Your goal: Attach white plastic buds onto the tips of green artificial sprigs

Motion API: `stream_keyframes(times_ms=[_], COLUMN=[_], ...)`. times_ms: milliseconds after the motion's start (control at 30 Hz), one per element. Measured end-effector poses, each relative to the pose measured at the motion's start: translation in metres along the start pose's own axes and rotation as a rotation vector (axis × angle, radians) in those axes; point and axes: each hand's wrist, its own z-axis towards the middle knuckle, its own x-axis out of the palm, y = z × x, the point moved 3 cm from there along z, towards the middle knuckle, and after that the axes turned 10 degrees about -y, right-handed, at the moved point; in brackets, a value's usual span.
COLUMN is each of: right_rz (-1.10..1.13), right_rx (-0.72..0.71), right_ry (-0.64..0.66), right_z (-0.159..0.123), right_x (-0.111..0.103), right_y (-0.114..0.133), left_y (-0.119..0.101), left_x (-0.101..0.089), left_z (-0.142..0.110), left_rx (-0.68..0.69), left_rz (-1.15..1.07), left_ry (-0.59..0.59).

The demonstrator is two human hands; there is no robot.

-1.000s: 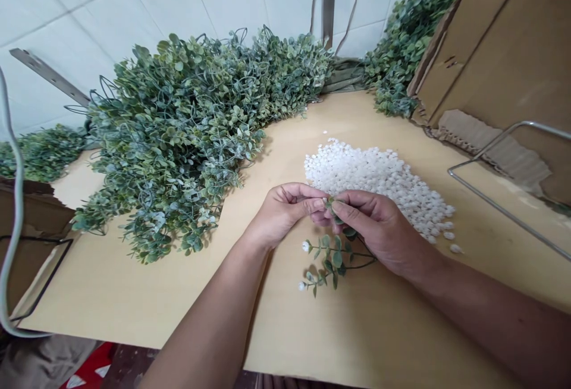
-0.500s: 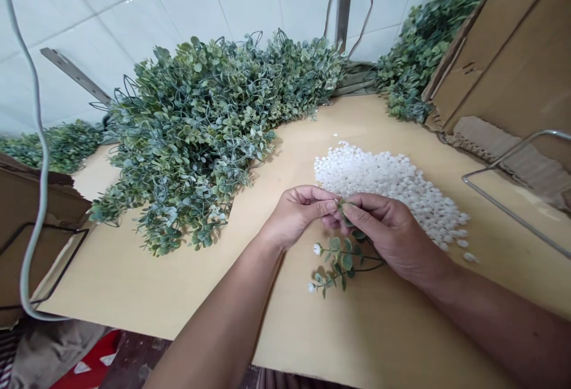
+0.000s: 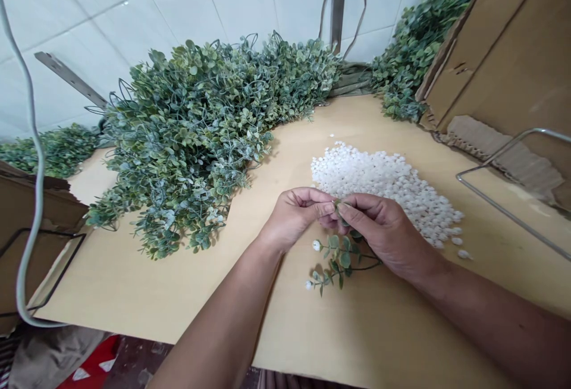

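My right hand [image 3: 379,225] pinches an artificial leaf sprig [image 3: 345,258] near the tip of one of its stems. Two other stems of the sprig hang below the hands, each with a small white flower piece on its end. My left hand [image 3: 301,213] meets the right at that stem tip, thumb and fingertips pressed together. Whatever lies between the left fingertips is too small and covered to make out. Right behind the hands spreads a heap of small white pieces [image 3: 370,169] on the tan tabletop [image 3: 307,341].
A large pile of artificial greenery [image 3: 191,121] lies on the left half of the table. Cardboard boxes stand right [image 3: 504,62] and left [image 3: 35,216], with a metal wire frame [image 3: 504,154] at the right. A white cable [image 3: 38,157] hangs at the far left.
The view has shifted slightly. Both hands keep their pinch at the stem tip, with hardly any movement between them.
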Motion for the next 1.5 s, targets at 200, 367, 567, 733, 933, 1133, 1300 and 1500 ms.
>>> stream_keyframes(times_ms=[200,367,567,733,933,1133,1300,1500], right_rz=[-0.005,-0.06,-0.111,-0.007,0.071,0.06,-0.034,-0.104], right_rx=[-0.027,-0.053,-0.082,-0.019,0.029,0.011,-0.007,-0.034], right_ry=[0.017,-0.026,-0.027,0.027,0.074,0.069,0.047,0.033], right_z=[-0.001,-0.002,-0.004,-0.001,0.002,0.002,0.002,-0.001], right_x=[0.0,0.0,0.001,0.0,-0.001,-0.001,-0.001,0.0], right_y=[0.006,0.004,0.0,0.002,-0.001,-0.001,0.001,0.002], left_y=[0.001,-0.003,-0.005,-0.005,-0.01,-0.014,-0.016,-0.019], left_x=[-0.002,-0.002,0.0,-0.003,-0.003,-0.002,-0.002,-0.002], left_z=[0.001,0.001,-0.001,-0.001,-0.001,-0.002,-0.003,-0.005], left_rx=[-0.001,0.009,0.018,0.007,0.02,0.055,0.109,0.144], left_rz=[-0.031,0.004,0.061,0.029,0.028,0.054,0.092,0.152], left_ry=[0.004,-0.001,-0.03,-0.024,0.038,0.048,0.036,0.013])
